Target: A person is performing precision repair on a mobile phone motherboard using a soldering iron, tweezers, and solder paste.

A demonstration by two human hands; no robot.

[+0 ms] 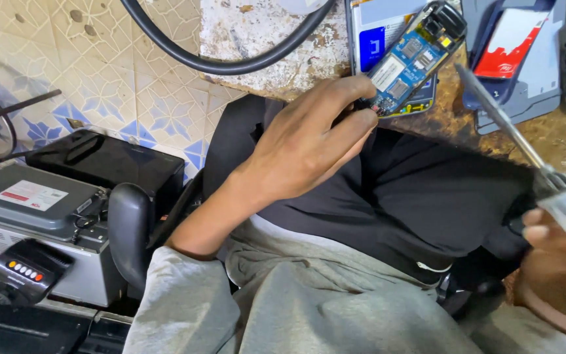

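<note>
My left hand (309,141) pinches the lower end of a small blue circuit board (411,59) and holds it up over the edge of a worn workbench. My right hand (558,269) at the lower right grips the clear handle of a screwdriver (502,121). Its metal shaft points up and left, its tip a little to the right of the board and apart from it. Black cloth (420,196) lies across my lap under both hands, and grey sleeves cover my arms.
A stained workbench (270,39) carries a blue-grey device (525,59) with a red and white card, and another device behind the board. A black cable (230,62) loops over it. On the tiled floor at the left stand a grey machine (34,216) and a black box (106,160).
</note>
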